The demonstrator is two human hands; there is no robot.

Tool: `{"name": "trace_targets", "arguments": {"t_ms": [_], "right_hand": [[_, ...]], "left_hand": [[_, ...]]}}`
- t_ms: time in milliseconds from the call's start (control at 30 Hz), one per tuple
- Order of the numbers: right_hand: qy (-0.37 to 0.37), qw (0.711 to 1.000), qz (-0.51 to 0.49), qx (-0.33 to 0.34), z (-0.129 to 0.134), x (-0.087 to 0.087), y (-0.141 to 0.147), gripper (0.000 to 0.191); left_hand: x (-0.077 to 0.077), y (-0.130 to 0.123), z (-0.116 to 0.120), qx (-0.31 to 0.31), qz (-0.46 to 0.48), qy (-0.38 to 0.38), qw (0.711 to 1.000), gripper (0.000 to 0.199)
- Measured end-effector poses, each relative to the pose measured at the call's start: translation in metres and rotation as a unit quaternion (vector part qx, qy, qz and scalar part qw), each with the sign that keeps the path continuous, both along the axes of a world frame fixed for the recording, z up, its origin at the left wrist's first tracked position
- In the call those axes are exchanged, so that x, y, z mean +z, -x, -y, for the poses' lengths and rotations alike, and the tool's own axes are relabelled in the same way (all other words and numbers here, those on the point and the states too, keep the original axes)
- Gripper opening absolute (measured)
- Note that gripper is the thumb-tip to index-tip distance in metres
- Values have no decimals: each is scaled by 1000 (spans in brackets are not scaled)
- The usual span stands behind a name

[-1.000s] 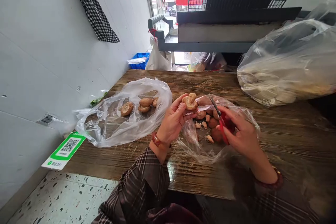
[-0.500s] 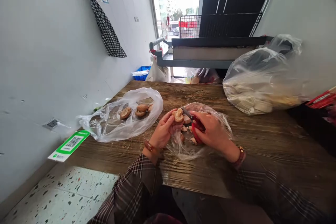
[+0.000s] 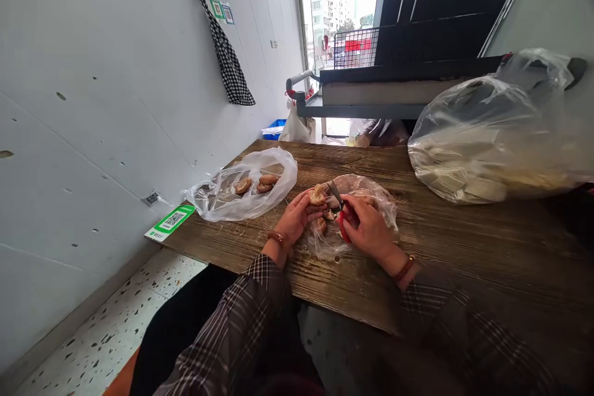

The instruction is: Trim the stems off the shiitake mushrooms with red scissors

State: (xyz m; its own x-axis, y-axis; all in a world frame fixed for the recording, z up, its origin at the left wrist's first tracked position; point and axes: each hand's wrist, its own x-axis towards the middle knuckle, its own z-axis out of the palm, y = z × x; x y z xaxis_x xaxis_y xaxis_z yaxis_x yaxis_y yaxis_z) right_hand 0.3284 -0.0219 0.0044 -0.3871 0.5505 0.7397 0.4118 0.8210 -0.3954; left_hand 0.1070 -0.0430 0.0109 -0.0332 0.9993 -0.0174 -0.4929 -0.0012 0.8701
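My left hand (image 3: 296, 218) is closed on a brown mushroom (image 3: 317, 196), its pale stem turned upward. In my right hand (image 3: 368, 226) is a pair of scissors (image 3: 342, 213) with red handles and dark blades. The blade tips point up and stand just right of the mushroom's stem, seemingly apart from it. Under both hands lies a clear plastic bag (image 3: 384, 201) with mushroom pieces (image 3: 322, 226) on it, partly hidden by my fingers. Left of it, a whitish plastic bag (image 3: 223, 209) lies spread out with several whole mushrooms (image 3: 243, 185) on it.
A big clear bag of pale food (image 3: 482, 161) stands at the table's right rear. The wooden table (image 3: 445, 260) meets the white wall on the left, where a green QR card (image 3: 171, 223) lies at its edge. A grey metal frame (image 3: 362, 111) runs behind the table.
The view has swung to the left. The scissor blades have moved back from the mushroom's stem and tilt more upright. Both hands keep their hold.
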Motion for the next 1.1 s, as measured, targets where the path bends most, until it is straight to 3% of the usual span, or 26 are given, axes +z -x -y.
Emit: {"name": "trace_targets", "arguments": {"t_ms": [267,567,833,1100], "right_hand": [[32,999,-39,-6,-2,-2,-3,44],[48,999,-22,-4,1,3,0,45],[49,998,-27,-10,0,-2,1,46],[54,998,-7,-12,0,2,-2,47]], "left_hand": [[-1,-6,-3,28,-4,0,1000,40],[0,2,-6,7,-4,3,1000,45],[-2,0,-3,0,17,-1,1000,44],[18,1,0,-31,11,-10,999,51]]}}
